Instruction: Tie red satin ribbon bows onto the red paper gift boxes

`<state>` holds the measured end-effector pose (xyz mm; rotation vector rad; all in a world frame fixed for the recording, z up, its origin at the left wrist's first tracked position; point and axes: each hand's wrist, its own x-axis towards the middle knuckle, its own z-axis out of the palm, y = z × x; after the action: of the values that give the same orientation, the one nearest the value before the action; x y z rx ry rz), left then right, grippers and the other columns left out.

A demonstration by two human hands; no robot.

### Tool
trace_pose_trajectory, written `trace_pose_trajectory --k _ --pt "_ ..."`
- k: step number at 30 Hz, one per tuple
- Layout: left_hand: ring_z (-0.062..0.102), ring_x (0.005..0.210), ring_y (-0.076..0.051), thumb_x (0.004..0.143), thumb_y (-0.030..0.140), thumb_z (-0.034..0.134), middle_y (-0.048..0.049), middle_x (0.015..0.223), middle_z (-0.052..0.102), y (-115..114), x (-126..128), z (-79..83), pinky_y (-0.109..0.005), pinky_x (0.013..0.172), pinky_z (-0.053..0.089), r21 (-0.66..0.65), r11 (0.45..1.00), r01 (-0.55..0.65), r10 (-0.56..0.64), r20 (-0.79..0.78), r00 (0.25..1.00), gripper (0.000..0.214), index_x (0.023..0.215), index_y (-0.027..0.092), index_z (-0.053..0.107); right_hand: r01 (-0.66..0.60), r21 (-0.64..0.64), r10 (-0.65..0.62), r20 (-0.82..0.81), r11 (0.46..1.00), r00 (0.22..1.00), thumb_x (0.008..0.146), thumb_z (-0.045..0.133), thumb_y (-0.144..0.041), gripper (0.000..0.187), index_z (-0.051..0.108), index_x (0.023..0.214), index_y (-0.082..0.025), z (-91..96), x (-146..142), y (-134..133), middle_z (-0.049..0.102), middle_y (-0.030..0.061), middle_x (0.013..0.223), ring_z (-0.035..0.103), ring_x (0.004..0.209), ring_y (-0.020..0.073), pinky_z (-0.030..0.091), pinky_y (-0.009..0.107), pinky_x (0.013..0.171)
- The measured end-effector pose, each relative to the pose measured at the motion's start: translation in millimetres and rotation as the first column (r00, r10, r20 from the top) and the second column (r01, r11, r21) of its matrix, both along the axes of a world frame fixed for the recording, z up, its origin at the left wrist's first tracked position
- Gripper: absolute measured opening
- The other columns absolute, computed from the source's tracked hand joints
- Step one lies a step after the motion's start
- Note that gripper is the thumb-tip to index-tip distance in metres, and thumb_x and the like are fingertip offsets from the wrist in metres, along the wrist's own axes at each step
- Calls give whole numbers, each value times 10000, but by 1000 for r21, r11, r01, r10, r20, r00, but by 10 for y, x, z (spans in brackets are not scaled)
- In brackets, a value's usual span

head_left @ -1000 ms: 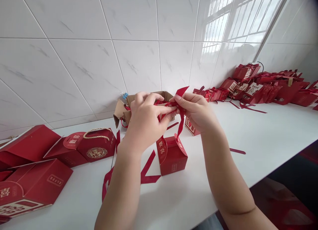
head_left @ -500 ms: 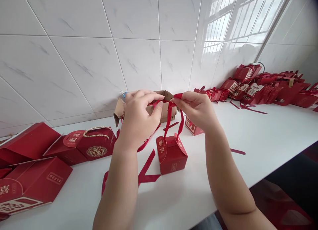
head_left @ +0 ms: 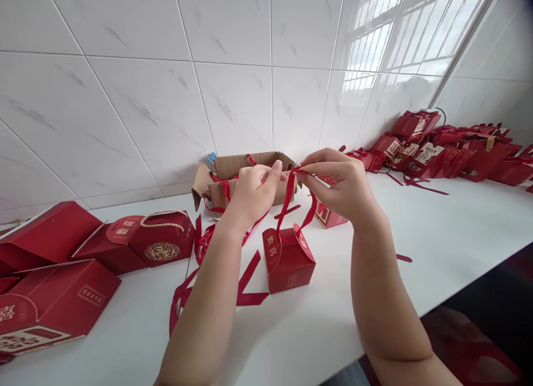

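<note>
**A:** how much room is left on that worktop (head_left: pixel 458 219)? edges first pls

**B:** Left to right: the far left is taken up by two big red boxes (head_left: pixel 50 302), one cut off by the frame, with a rope-handled box (head_left: pixel 162 241) laid on its side just beside them. The back is closed off by the tiled wall (head_left: pixel 166 97). The front edge (head_left: pixel 470 282) is seen running from bottom centre up to the right, and a wide bare strip is left along it.

**A:** and the hands?

**B:** The left hand (head_left: pixel 254 194) is curled, the ribbon (head_left: pixel 286 202) pinched between thumb and fingers. The right hand (head_left: pixel 341 186) is closed on the same ribbon at its top, fingertips nearly touching the left's. Both are held above the worktop. The ribbon is hung in two strands down to the flaps of the small red box (head_left: pixel 289 264), which is stood upright mid-worktop, below and between the hands.

**A:** anything in the way?

**B:** Just left of that box, loose ribbons (head_left: pixel 245 280) are strewn under the left forearm. A cardboard box (head_left: pixel 245 166) is parked against the wall behind the hands. Another little red box (head_left: pixel 328 216) is half hidden behind the right wrist. A ribbon scrap (head_left: pixel 403 258) is left further right, and the far right end is heaped with a pile of red boxes (head_left: pixel 449 153), well apart from the hands.
</note>
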<state>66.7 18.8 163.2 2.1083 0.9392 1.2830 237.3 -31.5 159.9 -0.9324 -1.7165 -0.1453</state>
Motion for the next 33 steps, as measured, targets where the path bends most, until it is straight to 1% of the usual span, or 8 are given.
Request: trace_pose_trajectory --k 5,11,16,22,25,28,30,33 --pt "582 587 -183 829 596 522 -18 516 525 -29 1 13 -299 555 437 -106 990 91 -81 91 993 435 713 218 705 -64 60 64 11 996 998 802 632 -201 129 747 822 -256 -1 4 13 673 48 948 638 827 185 543 343 656" --pt "622 642 -192 794 579 586 -27 575 589 -229 16 127 -305 590 510 -100 978 181 -162 176 971 416 603 216 660 -220 115 214 62 969 975 791 617 -146 217 747 891 -287 -2 -27 6 656 40 1043 645 927 202 578 377 756" --pt "631 671 -171 845 521 551 -23 649 635 -301 45 155 -291 618 537 -143 946 292 -253 238 938 382 661 217 689 -240 139 232 71 961 970 780 632 -151 202 749 874 -286 0 -54 -6 644 41 1080 645 941 208 583 389 800" --pt "573 562 -148 786 415 650 -9 521 567 -299 31 249 -266 518 464 -131 966 223 -198 181 963 306 574 195 664 -262 195 247 95 945 964 817 597 -135 185 739 845 -250 30 -56 -26 633 60 1078 631 1012 212 577 395 843" --pt "598 644 -153 777 376 661 -16 601 616 -321 -4 330 -264 587 460 -230 936 267 -233 167 958 253 619 179 685 -262 179 255 59 948 965 824 588 -121 208 738 893 -247 18 -45 -61 625 68 1114 620 1047 215 569 387 847" --pt "624 803 -172 778 339 663 -35 755 679 -322 -45 361 -268 714 465 -301 892 337 -268 249 931 192 707 167 713 -270 99 275 -47 958 960 838 596 -149 204 740 913 -272 -50 -37 -99 637 57 1104 612 1048 204 548 377 851" --pt "628 857 -174 791 327 652 -43 850 694 -298 -73 339 -264 747 457 -358 847 393 -278 332 901 182 750 158 706 -328 37 329 -163 944 930 850 601 -200 172 742 894 -287 -133 -29 -120 651 45 1087 610 1043 200 538 373 846" --pt "643 832 -157 845 285 588 -43 897 692 -243 -117 252 -254 721 459 -460 759 461 -210 498 841 173 750 152 643 -427 -44 389 -334 903 858 858 606 -271 138 744 857 -279 -297 -2 -155 668 41 1069 603 1059 205 527 366 843"
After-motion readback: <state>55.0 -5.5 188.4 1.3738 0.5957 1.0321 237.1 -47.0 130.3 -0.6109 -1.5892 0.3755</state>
